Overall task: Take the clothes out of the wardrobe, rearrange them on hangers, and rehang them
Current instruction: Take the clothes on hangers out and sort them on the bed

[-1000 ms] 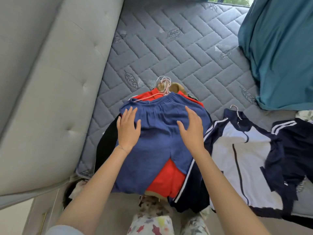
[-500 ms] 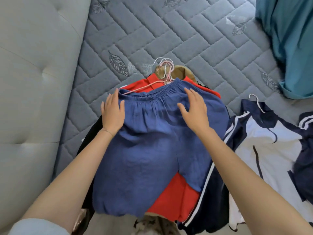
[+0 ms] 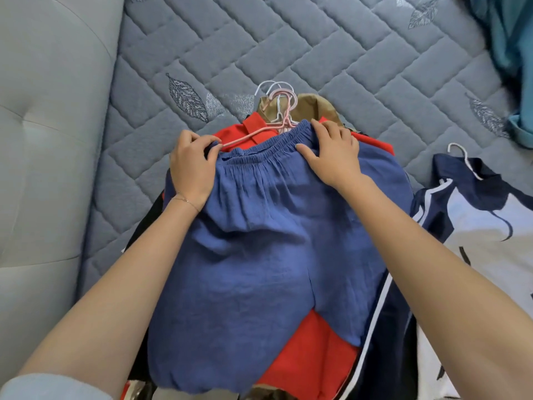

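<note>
Blue shorts lie flat on top of red garment, mid-mattress, waistband at far end. L hand: fingers curled, pinches waistband's left corner. R hand: fingertips hooked over waistband's far edge, thumb spread on fabric. Tan garment and bunched hanger hooks just beyond waistband. Navy/white jacket lies to right.

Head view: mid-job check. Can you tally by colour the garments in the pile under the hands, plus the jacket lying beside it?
Blue shorts: 1
Red collared shirt: 1
Tan garment: 1
Black garment: 1
Navy-and-white jacket: 1
Total: 5
</note>
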Motion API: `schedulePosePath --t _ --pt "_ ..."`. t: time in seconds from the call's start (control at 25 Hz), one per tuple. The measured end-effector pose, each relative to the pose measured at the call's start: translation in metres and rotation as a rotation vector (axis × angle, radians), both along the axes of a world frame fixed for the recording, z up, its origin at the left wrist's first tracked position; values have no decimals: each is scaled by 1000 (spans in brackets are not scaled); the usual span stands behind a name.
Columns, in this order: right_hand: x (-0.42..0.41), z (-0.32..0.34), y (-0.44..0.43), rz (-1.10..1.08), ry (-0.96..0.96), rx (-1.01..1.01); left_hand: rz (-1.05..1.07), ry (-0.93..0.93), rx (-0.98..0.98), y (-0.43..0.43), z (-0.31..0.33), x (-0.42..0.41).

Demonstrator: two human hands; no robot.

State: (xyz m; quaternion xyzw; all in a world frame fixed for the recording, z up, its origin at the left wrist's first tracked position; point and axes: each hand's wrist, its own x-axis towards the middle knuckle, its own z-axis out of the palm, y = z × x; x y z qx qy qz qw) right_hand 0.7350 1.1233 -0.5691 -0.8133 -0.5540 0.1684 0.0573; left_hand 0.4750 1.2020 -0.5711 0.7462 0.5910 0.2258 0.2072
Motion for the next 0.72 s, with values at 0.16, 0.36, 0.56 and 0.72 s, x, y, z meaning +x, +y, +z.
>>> schedulePosePath --t 0.16,0.36,0.56,0.72 --pt "3 9 3 2 -27 -70 -82 133 -3 1 4 -3" --pt "-6 25 -3 -52 34 -68 -214 165 -59 -10 19 -10" --pt "-21 59 -31 -116 232 -41 -204 102 -40 -31 61 -23" --pt "-32 95 -53 -185 365 8 -202 91 -45 -38 106 -37"
